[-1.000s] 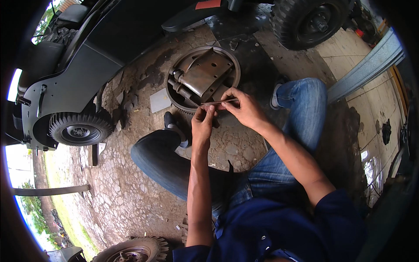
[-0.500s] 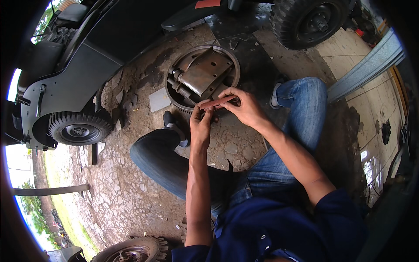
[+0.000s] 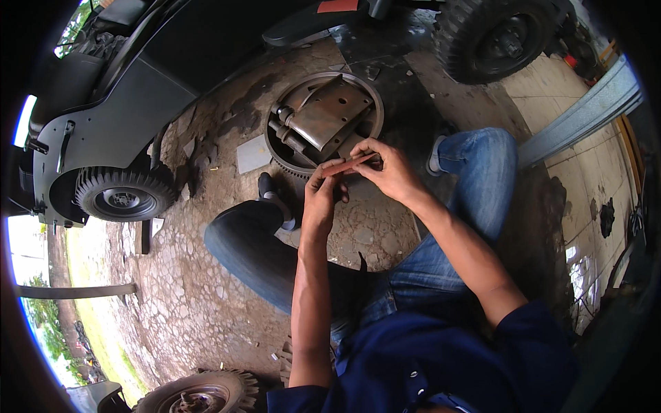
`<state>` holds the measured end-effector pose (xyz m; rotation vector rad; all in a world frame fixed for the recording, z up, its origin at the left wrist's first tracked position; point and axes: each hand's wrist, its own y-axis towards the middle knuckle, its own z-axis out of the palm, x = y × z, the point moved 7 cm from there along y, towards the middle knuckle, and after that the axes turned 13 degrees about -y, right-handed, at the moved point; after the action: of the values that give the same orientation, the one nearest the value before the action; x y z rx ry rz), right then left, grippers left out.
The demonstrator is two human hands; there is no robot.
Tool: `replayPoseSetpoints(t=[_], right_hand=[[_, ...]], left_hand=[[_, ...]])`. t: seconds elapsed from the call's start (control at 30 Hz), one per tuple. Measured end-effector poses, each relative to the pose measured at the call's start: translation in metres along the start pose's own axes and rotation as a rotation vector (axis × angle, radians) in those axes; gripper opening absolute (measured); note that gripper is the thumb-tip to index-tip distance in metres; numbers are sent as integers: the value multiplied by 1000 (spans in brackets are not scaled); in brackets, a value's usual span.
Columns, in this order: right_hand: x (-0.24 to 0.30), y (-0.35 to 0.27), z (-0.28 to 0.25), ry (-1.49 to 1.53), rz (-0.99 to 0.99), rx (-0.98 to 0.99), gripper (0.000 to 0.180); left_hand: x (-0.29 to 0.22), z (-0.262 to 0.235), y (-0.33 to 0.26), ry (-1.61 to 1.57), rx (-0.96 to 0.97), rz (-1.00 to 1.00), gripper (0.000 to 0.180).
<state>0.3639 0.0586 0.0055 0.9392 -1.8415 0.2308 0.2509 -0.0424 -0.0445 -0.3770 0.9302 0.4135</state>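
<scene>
I sit on stone ground with my legs in blue jeans spread apart. My left hand [image 3: 321,198] and my right hand [image 3: 387,168] meet in front of me and both pinch a thin reddish-brown strip [image 3: 348,164], each holding one end. Just beyond the hands a round metal drum with a toothed rim [image 3: 323,124] lies flat on the ground, with rusty plates and rods inside it.
A dark vehicle body [image 3: 117,117] with a small tyre [image 3: 124,199] stands at the left. A larger tyre [image 3: 499,38] is at the top right, another tyre [image 3: 200,392] by my lower left. A flat grey plate [image 3: 253,153] lies beside the drum. Oil stains darken the ground.
Both hands drew slightly closer together and the strip between them now looks thicker and redder than the thin wire-like piece seen a second ago.
</scene>
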Motion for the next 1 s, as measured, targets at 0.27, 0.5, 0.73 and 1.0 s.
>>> replayPoseSetpoints(t=[0.27,0.5,0.73,1.0], right_hand=[[43,-8,-4,-474,-411,-181,29],[35,-12,13,-602,-456,-222,21],[34,-11,14,-644,-427,-225,14],[13,-7,14,-455,-320,-177,12]], left_hand=[[9,-33,7,-186,-52,5,32],[11,-34,7,-340,-56,-14,33],[10,-23,4,-418,-17,-21,32],[2,-11,5,-305,128,8,28]])
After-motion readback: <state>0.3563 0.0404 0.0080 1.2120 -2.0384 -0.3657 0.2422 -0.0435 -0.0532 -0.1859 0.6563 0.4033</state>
